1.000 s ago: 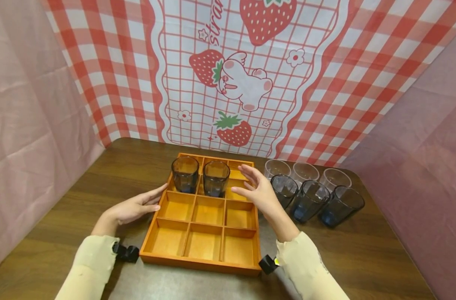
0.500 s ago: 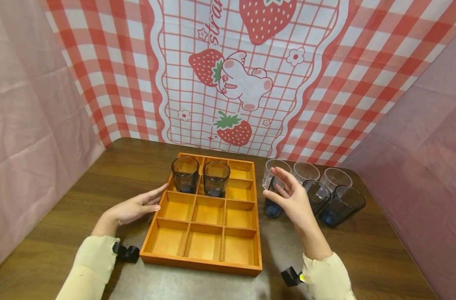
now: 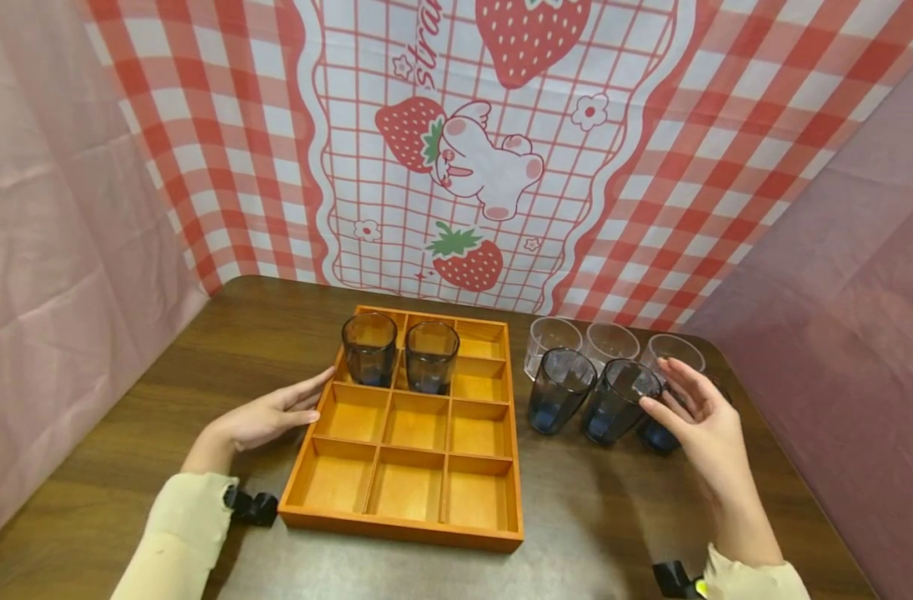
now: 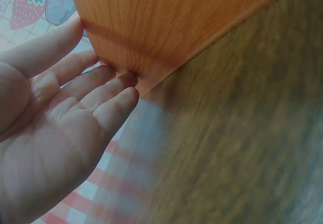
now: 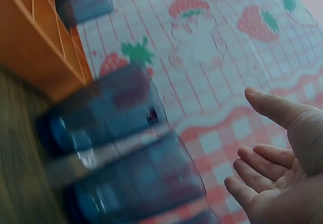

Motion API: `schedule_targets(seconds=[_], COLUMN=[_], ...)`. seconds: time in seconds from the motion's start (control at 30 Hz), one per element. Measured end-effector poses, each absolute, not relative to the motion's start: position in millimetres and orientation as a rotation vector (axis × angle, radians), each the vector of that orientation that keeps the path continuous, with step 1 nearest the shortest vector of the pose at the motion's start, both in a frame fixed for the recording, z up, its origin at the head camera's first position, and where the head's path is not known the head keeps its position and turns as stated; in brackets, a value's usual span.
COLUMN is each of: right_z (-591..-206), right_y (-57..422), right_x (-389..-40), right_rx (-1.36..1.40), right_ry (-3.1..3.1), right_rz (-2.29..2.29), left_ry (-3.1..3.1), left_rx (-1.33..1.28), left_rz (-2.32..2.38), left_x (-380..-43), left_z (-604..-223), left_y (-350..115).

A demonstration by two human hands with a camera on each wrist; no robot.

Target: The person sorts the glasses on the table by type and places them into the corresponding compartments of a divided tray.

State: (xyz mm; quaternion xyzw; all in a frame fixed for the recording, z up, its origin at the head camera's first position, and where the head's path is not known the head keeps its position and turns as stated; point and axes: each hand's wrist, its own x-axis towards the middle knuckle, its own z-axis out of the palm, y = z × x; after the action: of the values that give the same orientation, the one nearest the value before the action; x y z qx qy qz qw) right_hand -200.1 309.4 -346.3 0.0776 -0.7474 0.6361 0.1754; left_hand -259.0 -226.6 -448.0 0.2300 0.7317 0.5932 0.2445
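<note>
Orange wooden tray (image 3: 399, 528) on desk (image 3: 576, 533); left hand (image 3: 268, 412), fingers extended, touches its side, probably steadying it. Dividers (image 3: 414, 448) likely keep its two glasses (image 3: 431, 358) apart. Right hand (image 3: 704, 425), loosely spread, grips nothing, at rightmost dark glass (image 3: 659, 437), right of tray.

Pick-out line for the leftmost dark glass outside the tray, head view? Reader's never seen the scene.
On the brown table, find the orange divided tray. Just right of it in the head view, three clear glasses stand behind a row of three dark ones. Take the dark glass at that row's left end: of the three, it's nearest the tray.
</note>
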Motion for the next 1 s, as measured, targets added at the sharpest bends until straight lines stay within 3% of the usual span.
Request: schedule_targets(seconds=[0.17,0.47,1.0], right_z=[-350,-354,-377], right_y=[333,349,365], right_x=[-197,-203,-217], right_rx=[0.060,-0.476,-0.632], right_ry=[-2.053,-1.955,-2.135], right_rz=[1.788,1.713,1.629], left_ry=[1.999,2.002,2.021], left_rx=[0.624,0.621,0.618], left_rz=[1.620,1.613,1.591], left_x=[-258,-258,-258], left_z=[-448,-445,-445], left_y=[-227,-226,-226])
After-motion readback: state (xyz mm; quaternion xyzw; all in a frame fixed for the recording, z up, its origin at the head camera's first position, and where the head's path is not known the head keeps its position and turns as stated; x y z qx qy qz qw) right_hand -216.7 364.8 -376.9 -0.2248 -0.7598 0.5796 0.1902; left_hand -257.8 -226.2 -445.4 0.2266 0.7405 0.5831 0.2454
